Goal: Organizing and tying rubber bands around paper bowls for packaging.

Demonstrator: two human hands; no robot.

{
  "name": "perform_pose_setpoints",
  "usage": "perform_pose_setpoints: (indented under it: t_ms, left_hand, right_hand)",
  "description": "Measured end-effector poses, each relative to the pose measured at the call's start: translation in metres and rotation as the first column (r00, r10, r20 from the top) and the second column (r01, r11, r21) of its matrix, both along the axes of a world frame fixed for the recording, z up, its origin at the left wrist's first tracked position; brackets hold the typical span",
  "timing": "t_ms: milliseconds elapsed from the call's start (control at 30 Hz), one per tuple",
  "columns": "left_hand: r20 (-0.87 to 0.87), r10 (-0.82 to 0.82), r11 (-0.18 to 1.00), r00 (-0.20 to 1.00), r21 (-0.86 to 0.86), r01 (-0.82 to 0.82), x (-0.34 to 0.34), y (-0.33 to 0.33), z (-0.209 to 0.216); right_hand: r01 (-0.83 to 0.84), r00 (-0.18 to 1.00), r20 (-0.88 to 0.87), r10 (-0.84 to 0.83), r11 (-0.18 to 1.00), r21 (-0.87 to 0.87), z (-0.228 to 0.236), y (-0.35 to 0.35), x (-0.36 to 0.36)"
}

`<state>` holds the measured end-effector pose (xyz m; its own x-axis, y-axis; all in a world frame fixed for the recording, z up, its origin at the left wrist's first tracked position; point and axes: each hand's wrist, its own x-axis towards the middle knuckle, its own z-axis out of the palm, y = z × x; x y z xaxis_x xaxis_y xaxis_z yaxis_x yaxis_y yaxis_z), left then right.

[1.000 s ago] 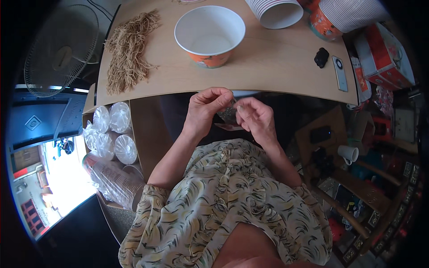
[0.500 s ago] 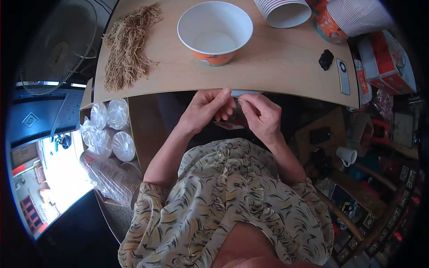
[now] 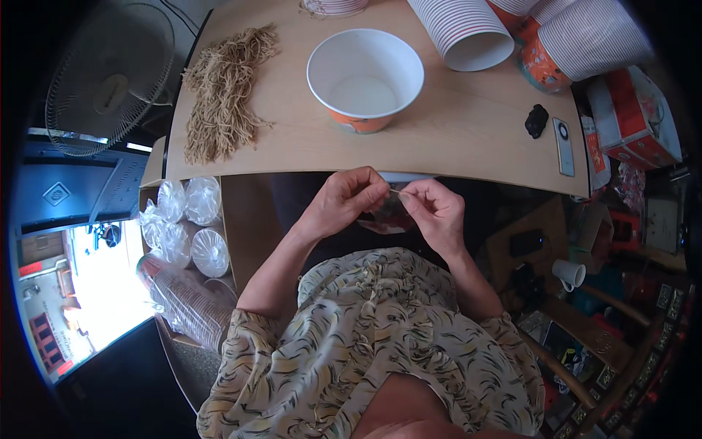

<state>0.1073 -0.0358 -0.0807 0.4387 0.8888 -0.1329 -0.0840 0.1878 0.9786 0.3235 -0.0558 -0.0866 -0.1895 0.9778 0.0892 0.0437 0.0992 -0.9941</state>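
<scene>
Just off the table's front edge, my left hand point(image 3: 346, 203) and my right hand point(image 3: 439, 214) pinch a short piece of thin tan string point(image 3: 395, 191), which spans the small gap between their fingertips. Below the fingers, over my lap, is a partly hidden dark and reddish thing I cannot make out. On the table, beyond my hands, a large paper bucket point(image 3: 365, 123) stands upright, white inside and orange outside. To its left lies a loose heap of tan strings point(image 3: 228, 95), like the piece in my fingers.
Nested paper buckets point(image 3: 462, 33) lie on their side at the table's back right, beside another stack point(image 3: 592, 44). A black lump point(image 3: 537, 121) and a phone point(image 3: 563, 146) rest near the right edge. Plastic-wrapped cups point(image 3: 210, 252) fill a carton at left, below a fan point(image 3: 110, 80).
The string now shows between my fingertips, and my left hand's fingers have drawn closed. The whole view has shifted, so the table and its things sit lower in the picture.
</scene>
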Motion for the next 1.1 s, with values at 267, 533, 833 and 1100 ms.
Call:
perform_pose_setpoints:
  t_ms: [267, 533, 833, 1100]
  left_hand:
    - [-0.536, 0.654, 0.501, 0.534, 0.836, 0.225, -0.013, 0.047, 0.075]
    - [-0.453, 0.537, 0.508, 0.712, 0.847, 0.156, -0.014, 0.086, 0.066]
    - [-0.401, 0.499, 0.599, 0.768, 0.8, 0.028, -0.009, 0.083, 0.077]
    - [-0.393, 0.449, 0.647, 0.802, 0.762, 0.011, -0.006, 0.084, 0.08]
  right_hand:
    - [0.249, 0.968, -0.036, -0.247, 0.951, 0.183, 0.025, 0.018, -0.003]
    - [0.298, 0.913, 0.025, -0.408, 0.705, 0.644, 0.043, 0.048, -0.028]
    - [0.306, 0.87, 0.034, -0.492, 0.594, 0.744, 0.05, 0.064, -0.041]
    - [0.284, 0.856, 0.068, -0.512, 0.577, 0.766, 0.044, 0.072, -0.042]
